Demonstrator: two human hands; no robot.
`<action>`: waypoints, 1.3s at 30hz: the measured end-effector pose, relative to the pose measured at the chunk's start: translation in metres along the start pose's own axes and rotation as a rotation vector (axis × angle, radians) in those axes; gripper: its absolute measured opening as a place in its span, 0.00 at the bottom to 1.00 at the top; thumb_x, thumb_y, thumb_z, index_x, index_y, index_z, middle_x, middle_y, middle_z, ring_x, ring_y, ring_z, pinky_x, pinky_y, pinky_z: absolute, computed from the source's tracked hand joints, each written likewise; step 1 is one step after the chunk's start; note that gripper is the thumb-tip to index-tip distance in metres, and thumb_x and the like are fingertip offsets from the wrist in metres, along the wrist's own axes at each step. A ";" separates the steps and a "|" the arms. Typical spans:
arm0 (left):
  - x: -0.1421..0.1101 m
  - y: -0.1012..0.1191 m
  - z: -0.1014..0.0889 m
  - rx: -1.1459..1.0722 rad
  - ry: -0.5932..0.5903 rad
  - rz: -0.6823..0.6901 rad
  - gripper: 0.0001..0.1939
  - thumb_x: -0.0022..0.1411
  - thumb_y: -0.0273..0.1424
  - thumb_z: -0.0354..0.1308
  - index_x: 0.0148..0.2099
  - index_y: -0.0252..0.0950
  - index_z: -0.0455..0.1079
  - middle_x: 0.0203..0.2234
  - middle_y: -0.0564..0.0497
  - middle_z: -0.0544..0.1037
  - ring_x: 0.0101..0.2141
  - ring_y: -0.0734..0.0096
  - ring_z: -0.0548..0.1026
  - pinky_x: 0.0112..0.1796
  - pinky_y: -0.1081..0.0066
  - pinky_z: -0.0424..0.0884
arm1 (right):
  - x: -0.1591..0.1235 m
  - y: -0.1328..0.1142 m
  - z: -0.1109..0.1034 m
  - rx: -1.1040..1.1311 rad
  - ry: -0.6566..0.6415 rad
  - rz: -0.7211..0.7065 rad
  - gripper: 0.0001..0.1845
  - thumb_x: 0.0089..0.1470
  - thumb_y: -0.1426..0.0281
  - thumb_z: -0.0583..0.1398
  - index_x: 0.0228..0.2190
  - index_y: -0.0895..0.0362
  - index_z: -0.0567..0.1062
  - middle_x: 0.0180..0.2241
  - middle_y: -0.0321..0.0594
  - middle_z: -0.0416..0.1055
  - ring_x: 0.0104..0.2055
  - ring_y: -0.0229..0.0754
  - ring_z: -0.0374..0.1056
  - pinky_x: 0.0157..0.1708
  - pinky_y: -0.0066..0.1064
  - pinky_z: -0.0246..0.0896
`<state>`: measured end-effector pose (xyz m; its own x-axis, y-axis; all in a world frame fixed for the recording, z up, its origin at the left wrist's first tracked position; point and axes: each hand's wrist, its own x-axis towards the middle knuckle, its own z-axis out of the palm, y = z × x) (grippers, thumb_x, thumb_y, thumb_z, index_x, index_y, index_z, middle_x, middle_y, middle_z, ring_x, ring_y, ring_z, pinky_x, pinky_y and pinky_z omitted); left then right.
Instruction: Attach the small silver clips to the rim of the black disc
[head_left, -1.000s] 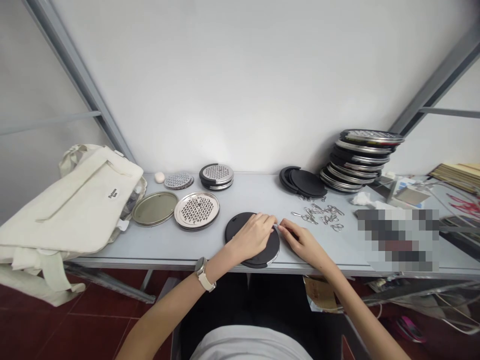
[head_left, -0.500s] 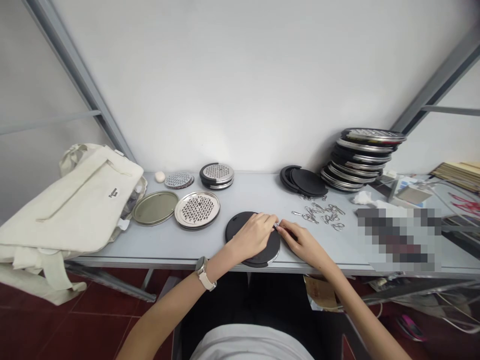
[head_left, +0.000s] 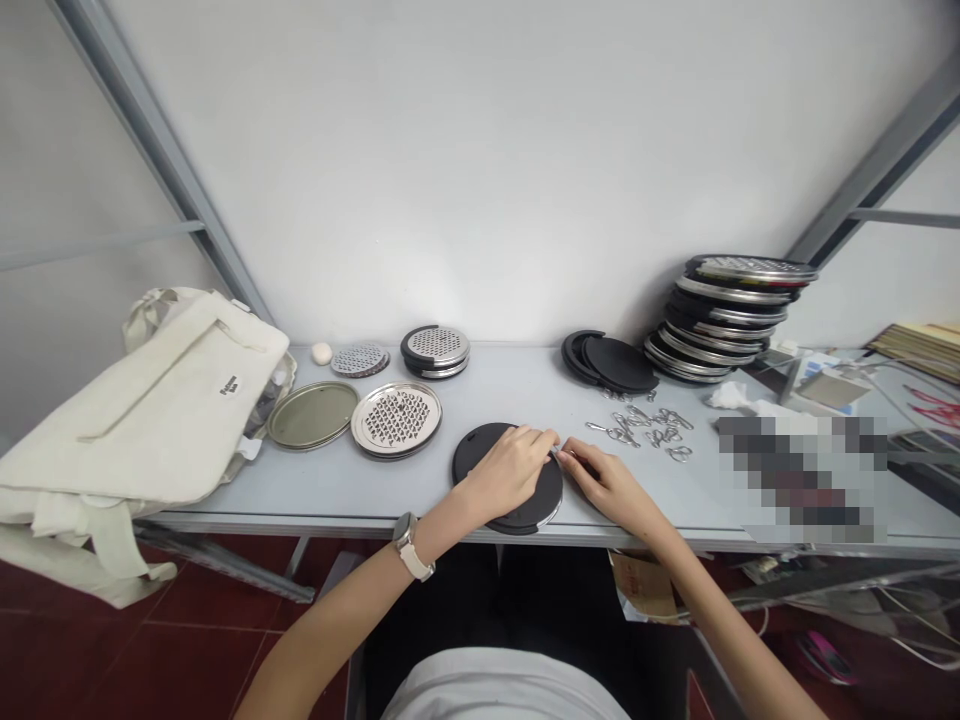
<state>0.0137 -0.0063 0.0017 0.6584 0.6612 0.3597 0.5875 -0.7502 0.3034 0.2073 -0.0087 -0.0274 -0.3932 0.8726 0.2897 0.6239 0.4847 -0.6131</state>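
Note:
A black round disc-shaped piece (head_left: 474, 456) with a silvery rim lies near the front edge of the table. Across it reaches my left hand (head_left: 514, 465), its closed fingers meeting at the disc's right edge around a small metal clasp (head_left: 554, 452). From the right, my right hand (head_left: 600, 480) pinches the same clasp between thumb and fingers; most of the clasp is hidden by the fingertips. Several loose wire clasps (head_left: 652, 428) are scattered beyond my right hand. Behind them lie black round parts (head_left: 619, 364), partly overlapping.
A tall stack of round graters (head_left: 724, 320) stands at the back right. To the left are a perforated grater disc (head_left: 397, 418), an olive round plate (head_left: 313, 414), a smaller grater stack (head_left: 436, 350) and a cream bag (head_left: 165, 400). A box (head_left: 829, 388) sits far right.
Both hands stay at the disc's right edge with only slight finger movement at the clasp. The whole view has shifted very slightly.

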 end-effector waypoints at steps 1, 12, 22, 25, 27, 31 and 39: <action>0.000 0.000 0.000 0.001 0.000 0.004 0.11 0.66 0.20 0.44 0.49 0.34 0.60 0.41 0.46 0.72 0.43 0.62 0.69 0.47 0.64 0.65 | 0.000 0.000 0.000 0.001 -0.002 0.001 0.15 0.64 0.62 0.48 0.28 0.54 0.65 0.25 0.35 0.68 0.30 0.41 0.65 0.33 0.32 0.59; 0.001 0.000 0.000 -0.002 -0.010 -0.005 0.12 0.66 0.20 0.43 0.49 0.34 0.61 0.41 0.45 0.72 0.43 0.61 0.69 0.46 0.62 0.66 | 0.000 -0.001 0.000 0.010 0.014 0.014 0.16 0.64 0.62 0.48 0.27 0.54 0.64 0.24 0.35 0.67 0.29 0.41 0.64 0.32 0.32 0.59; 0.000 -0.001 0.001 0.009 0.006 0.012 0.11 0.67 0.21 0.44 0.48 0.33 0.61 0.40 0.46 0.72 0.42 0.63 0.69 0.46 0.64 0.65 | 0.000 0.000 0.000 0.019 -0.003 0.025 0.15 0.65 0.62 0.48 0.28 0.54 0.64 0.24 0.33 0.65 0.28 0.40 0.63 0.32 0.31 0.57; 0.000 0.000 0.001 -0.001 0.006 0.005 0.11 0.67 0.21 0.43 0.49 0.34 0.61 0.40 0.46 0.72 0.43 0.62 0.69 0.46 0.64 0.65 | 0.000 -0.001 0.000 0.022 0.000 0.033 0.15 0.65 0.61 0.48 0.28 0.54 0.64 0.23 0.33 0.63 0.27 0.40 0.61 0.30 0.31 0.56; 0.000 0.000 0.001 -0.010 0.006 0.000 0.10 0.67 0.21 0.43 0.49 0.34 0.61 0.40 0.46 0.72 0.43 0.62 0.69 0.46 0.64 0.65 | 0.000 -0.002 0.000 0.035 0.003 0.042 0.15 0.64 0.61 0.48 0.28 0.54 0.64 0.22 0.32 0.63 0.26 0.39 0.60 0.29 0.31 0.56; 0.001 0.001 0.000 0.012 0.015 0.003 0.08 0.68 0.22 0.44 0.46 0.34 0.61 0.38 0.46 0.72 0.41 0.62 0.69 0.44 0.64 0.66 | -0.001 -0.003 0.000 0.095 0.005 0.056 0.12 0.64 0.61 0.48 0.32 0.53 0.64 0.24 0.33 0.66 0.26 0.40 0.61 0.30 0.31 0.58; 0.001 -0.001 0.003 0.021 0.022 0.013 0.09 0.67 0.22 0.45 0.48 0.33 0.61 0.39 0.46 0.72 0.41 0.63 0.69 0.45 0.65 0.65 | -0.001 -0.008 -0.002 0.074 0.013 0.076 0.16 0.66 0.62 0.46 0.28 0.53 0.61 0.23 0.33 0.61 0.27 0.39 0.60 0.31 0.31 0.57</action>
<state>0.0148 -0.0050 -0.0007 0.6557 0.6509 0.3826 0.5889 -0.7580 0.2804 0.2038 -0.0135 -0.0215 -0.3377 0.9077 0.2492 0.5998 0.4115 -0.6862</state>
